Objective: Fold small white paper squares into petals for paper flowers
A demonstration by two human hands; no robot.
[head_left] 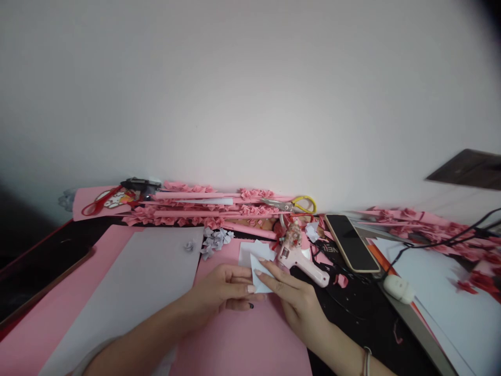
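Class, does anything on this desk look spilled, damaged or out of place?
Nothing looks spilled, and the folded white paper seems undamaged. Slightly odd: a curled pink scrap lies loose right of the glue gun, apart from the pink flowers by the wall.

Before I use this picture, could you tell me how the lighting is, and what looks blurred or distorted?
Head view: the wall is brightest near its middle, dimming outward, the picture's upper-right corner black; head view: the dark wall plate looks slanted and stretched; head view: the right-hand pink flowers look soft, the folded paper clearer.
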